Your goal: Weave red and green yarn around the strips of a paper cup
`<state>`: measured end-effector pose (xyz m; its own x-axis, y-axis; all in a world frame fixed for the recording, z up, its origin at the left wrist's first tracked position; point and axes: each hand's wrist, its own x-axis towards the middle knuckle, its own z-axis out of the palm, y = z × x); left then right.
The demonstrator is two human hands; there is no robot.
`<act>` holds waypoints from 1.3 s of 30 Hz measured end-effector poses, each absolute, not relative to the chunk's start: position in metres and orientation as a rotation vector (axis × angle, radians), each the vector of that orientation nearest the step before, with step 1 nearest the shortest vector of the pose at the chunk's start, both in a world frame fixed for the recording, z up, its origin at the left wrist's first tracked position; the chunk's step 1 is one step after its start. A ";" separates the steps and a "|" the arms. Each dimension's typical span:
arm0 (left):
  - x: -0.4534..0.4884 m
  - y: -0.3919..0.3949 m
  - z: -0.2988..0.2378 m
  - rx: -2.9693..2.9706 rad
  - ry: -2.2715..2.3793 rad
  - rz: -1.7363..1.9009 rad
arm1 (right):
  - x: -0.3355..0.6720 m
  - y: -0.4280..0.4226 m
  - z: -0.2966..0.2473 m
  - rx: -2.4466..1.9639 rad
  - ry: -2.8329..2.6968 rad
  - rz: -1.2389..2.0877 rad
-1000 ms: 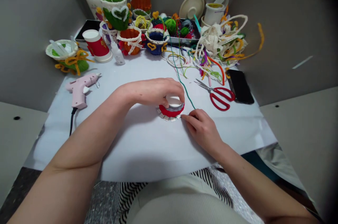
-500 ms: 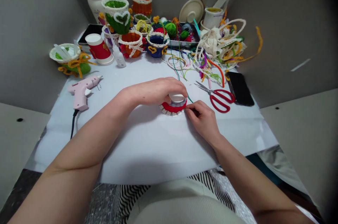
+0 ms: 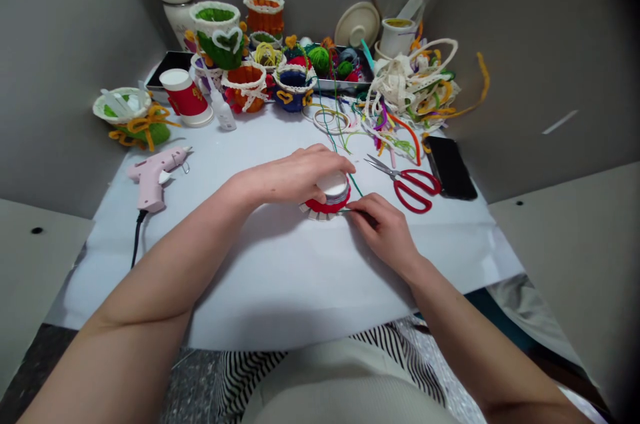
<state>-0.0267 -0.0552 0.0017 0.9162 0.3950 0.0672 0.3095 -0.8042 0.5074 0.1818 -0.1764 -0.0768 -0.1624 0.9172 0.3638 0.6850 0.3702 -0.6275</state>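
Observation:
My left hand [image 3: 300,177] grips the top of a small white paper cup [image 3: 333,196], which is tilted slightly and wrapped in a red band. Cut strips of its wall splay flat around the base on the white paper sheet [image 3: 260,271]. My right hand [image 3: 383,231] sits at the cup's front right, its fingertips pinching a thin green cord [image 3: 331,136]. That cord runs from the cup's side back towards the tangle behind.
Red-handled scissors [image 3: 413,187] and a black phone [image 3: 450,167] lie to the right, with a pink glue gun [image 3: 153,174] to the left. Behind stand lace-trimmed woven cups [image 3: 247,87], a tray of yarn balls [image 3: 330,71] and a heap of lace and pipe cleaners [image 3: 413,87].
My right hand has moved up against the cup and taken the green cord at its side. The left hand stays on top, and the cup has shifted slightly.

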 end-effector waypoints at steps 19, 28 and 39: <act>-0.032 -0.047 0.003 2.468 0.222 0.080 | 0.181 -0.207 -0.086 -1.250 -2.324 0.183; -0.034 -0.046 0.005 2.444 0.232 0.089 | 0.175 -0.201 -0.083 -1.395 -2.138 0.134; -0.034 -0.047 0.009 2.429 0.206 0.092 | 0.176 -0.176 -0.081 -1.497 -1.862 0.311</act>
<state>-0.0339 -0.0472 0.0090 0.9849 0.1725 0.0119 0.1237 -0.7510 0.6486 0.1758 -0.1762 -0.0812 -0.0706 0.9235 0.3770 0.7512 0.2979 -0.5890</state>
